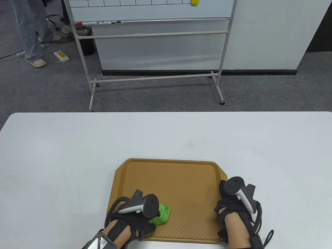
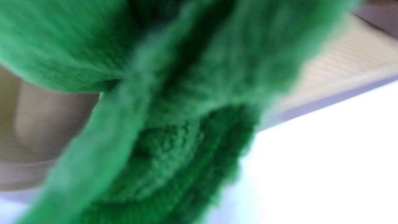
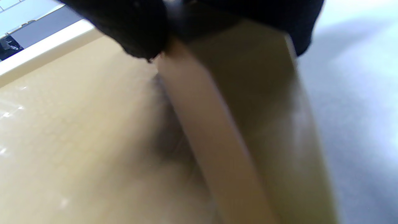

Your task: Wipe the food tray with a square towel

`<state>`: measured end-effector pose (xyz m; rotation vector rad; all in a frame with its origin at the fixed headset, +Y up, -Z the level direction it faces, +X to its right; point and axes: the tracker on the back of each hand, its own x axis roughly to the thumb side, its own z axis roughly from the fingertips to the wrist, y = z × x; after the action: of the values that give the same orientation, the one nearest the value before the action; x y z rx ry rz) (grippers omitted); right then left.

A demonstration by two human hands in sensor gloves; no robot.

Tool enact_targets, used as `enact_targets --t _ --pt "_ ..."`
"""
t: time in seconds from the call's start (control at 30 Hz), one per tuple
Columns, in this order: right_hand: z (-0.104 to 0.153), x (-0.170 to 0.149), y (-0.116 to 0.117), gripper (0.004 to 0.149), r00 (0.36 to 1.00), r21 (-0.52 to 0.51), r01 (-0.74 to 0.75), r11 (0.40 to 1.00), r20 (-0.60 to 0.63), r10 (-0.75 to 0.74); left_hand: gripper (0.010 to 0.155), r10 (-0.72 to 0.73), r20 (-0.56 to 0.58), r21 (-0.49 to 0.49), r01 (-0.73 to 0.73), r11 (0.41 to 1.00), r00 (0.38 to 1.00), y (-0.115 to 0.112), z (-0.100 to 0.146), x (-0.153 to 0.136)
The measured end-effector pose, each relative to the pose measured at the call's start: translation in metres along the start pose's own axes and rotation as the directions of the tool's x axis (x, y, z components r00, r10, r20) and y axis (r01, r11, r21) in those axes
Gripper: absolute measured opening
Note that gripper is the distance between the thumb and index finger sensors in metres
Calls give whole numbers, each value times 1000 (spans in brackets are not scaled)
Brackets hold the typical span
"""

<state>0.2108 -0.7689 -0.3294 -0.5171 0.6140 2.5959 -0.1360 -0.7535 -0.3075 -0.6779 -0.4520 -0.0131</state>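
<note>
A brown food tray (image 1: 179, 181) lies on the white table near the front edge. My left hand (image 1: 135, 220) presses a bunched green towel (image 1: 162, 214) onto the tray's near left corner. The towel fills the left wrist view (image 2: 161, 124), blurred. My right hand (image 1: 228, 205) grips the tray's right rim. In the right wrist view the gloved fingers (image 3: 140, 28) close over that rim (image 3: 217, 140), with the tray floor to the left.
The white table (image 1: 77, 145) stretches wide around the tray. Behind it stand a whiteboard on a wheeled frame (image 1: 155, 52) and a person's legs (image 1: 31, 33) at the far left on the grey carpet.
</note>
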Motion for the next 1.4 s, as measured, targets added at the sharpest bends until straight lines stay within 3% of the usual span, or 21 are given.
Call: enact_targets --t 0.27,0.47,0.57,0.67,0.8,0.9,1.07,1.3,1.4 --pt "0 -1 0 73 1000 18 4 1000 12 -4 64 82 -199 81 -67 994 977 20 -25 -40" --pt "-1 -1 -1 73 1000 22 2 1000 22 -3 69 113 -285 81 -93 992 952 39 -68 -25" --pt "-1 -2 -1 72 1000 23 4 1000 25 -4 69 205 -221 98 -187 977 953 45 -88 -11" --pt "-1 -1 -1 72 1000 23 -3 1000 28 2 69 358 -130 51 -354 934 925 42 -110 8" --pt "-2 -2 -2 73 999 29 -4 1000 34 3 68 255 -91 44 -252 967 963 47 -119 37" --pt "-2 -2 -2 72 999 36 -3 999 35 1 68 214 -28 16 -214 977 976 43 -118 56" --pt "-1 -1 -2 72 1000 30 -7 1000 29 6 69 31 84 -2 -31 1000 996 30 -102 75" --pt "-2 -2 -3 71 1000 28 11 1000 20 -11 71 -131 192 30 128 991 972 4 -60 72" --pt "-1 -3 -3 71 1000 28 13 1000 22 -14 72 -186 188 79 174 982 964 -4 -38 63"
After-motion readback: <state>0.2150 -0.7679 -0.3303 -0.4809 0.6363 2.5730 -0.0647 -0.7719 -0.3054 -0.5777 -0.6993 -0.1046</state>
